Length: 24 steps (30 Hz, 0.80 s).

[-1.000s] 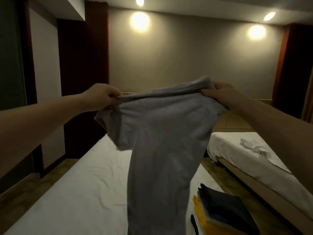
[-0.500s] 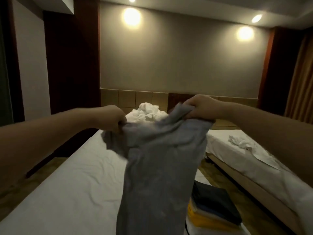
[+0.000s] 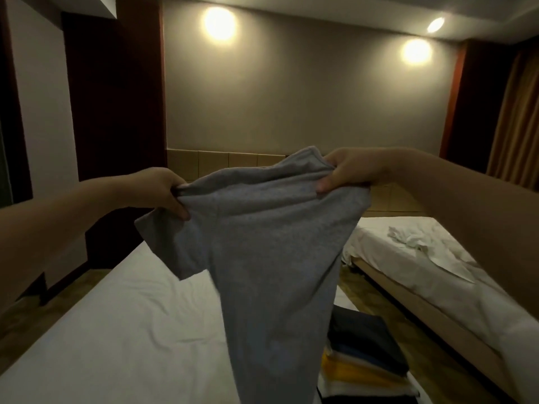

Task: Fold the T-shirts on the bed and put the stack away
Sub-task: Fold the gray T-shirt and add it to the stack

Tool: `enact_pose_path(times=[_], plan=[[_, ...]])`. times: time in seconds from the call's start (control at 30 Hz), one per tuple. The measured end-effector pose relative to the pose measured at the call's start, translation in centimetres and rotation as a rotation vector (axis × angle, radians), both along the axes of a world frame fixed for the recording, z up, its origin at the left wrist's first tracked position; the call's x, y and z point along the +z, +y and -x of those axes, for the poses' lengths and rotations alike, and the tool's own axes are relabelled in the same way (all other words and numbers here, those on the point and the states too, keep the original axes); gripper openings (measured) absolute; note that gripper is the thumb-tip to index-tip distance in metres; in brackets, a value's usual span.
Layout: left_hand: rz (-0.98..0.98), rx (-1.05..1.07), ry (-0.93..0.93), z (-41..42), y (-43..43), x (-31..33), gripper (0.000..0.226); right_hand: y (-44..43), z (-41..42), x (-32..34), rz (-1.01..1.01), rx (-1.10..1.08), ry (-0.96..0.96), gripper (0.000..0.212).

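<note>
Head camera: my left hand (image 3: 163,189) and right hand (image 3: 347,173) each pinch a shoulder of the grey T-shirt (image 3: 268,258), which hangs above the bed (image 3: 116,330) beside the folded stack (image 3: 364,360). I judge folding is just starting; next, I should lay it flat.

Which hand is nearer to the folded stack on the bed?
Right. The right hand grips the grey T-shirt above the stack; the left hand grips it farther left.
</note>
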<state>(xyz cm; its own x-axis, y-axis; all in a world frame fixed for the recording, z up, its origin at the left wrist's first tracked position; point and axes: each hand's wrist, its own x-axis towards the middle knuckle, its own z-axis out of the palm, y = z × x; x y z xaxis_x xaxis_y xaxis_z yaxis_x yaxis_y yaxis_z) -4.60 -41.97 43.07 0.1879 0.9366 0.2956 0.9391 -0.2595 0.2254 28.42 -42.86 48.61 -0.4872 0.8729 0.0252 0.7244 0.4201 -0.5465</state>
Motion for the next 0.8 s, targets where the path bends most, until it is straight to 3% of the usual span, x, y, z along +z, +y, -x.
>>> enact_pose_path(times=[0.07,0.17,0.23,0.33,0.5,0.6,0.63,0.7,0.8], plan=[[0.015,-0.002,-0.069,-0.2,0.0,-0.2,0.03,-0.1,-0.4,0.2,0.087,-0.022,-0.066,0.07],[0.084,-0.056,-0.187,0.0,-0.7,-0.1,0.026,-0.2,-0.8,-0.4,0.174,-0.061,-0.231,0.045],[0.188,-0.14,-0.296,0.5,-1.4,0.0,0.029,0.0,-1.1,-0.9,0.155,-0.083,-0.232,0.031],[0.218,-0.194,-0.491,1.4,-1.7,-0.1,0.027,0.3,-1.4,-1.5,0.07,-0.088,-0.066,0.019],[0.064,-0.16,-0.644,3.3,-0.7,-1.1,0.015,1.2,-1.1,-2.7,-0.034,-0.08,0.263,0.02],[0.029,-0.152,-0.785,4.0,-0.2,-1.6,0.015,1.5,-0.1,-3.2,0.036,-0.044,0.419,0.021],[0.033,-0.157,-0.824,4.2,-0.3,-1.7,0.014,1.6,0.2,-3.3,0.099,-0.018,0.444,0.026],[0.086,-0.197,-0.898,5.0,-0.2,-2.1,0.013,2.1,0.8,-3.7,0.214,0.044,0.442,0.058],[0.225,-0.262,-0.892,6.6,0.3,-3.4,0.057,3.8,1.4,-4.8,0.324,0.105,0.542,0.082]])
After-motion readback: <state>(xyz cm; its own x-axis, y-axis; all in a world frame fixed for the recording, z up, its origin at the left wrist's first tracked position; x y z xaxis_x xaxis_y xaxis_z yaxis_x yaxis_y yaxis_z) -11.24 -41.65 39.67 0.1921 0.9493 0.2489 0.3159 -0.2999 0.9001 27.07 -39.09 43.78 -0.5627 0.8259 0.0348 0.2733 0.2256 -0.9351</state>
